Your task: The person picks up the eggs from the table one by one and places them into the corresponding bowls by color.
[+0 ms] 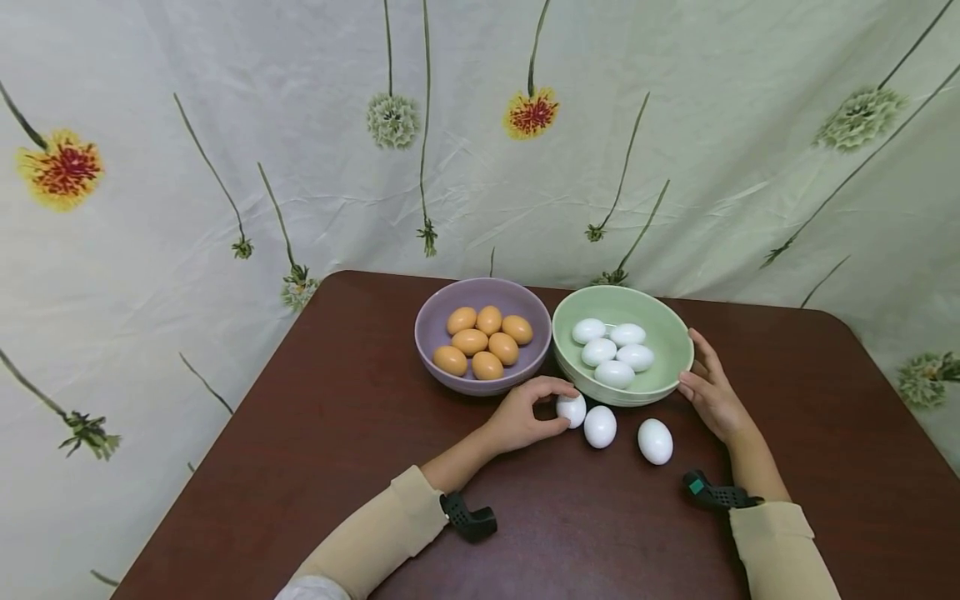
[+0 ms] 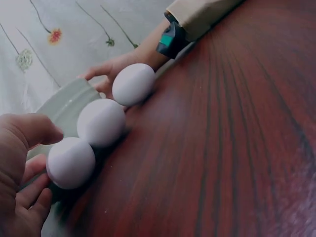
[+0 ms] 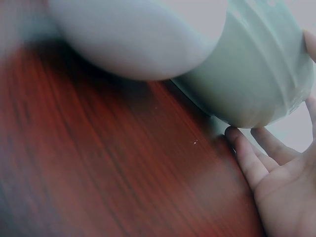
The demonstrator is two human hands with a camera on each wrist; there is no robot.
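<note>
My left hand [image 1: 531,417] curls its thumb and fingers round a white egg [image 1: 572,411] on the table, in front of the green bowl [image 1: 663,333]. In the left wrist view the thumb lies over that egg [image 2: 71,163], with fingertips behind it. A second white egg [image 1: 600,427] stands close beside it, and a third egg [image 1: 656,442] lies farther right. My right hand [image 1: 716,396] rests its fairly straight, spread fingers and thumb against the green bowl's right side. Inside that bowl are several white eggs [image 1: 614,374].
A purple bowl [image 1: 425,333] with several brown-orange eggs [image 1: 470,342] stands left of the green bowl, close to it. Both are near the back of the dark red-brown table [image 1: 315,433]. Behind it hangs a flower-patterned cloth [image 1: 315,108].
</note>
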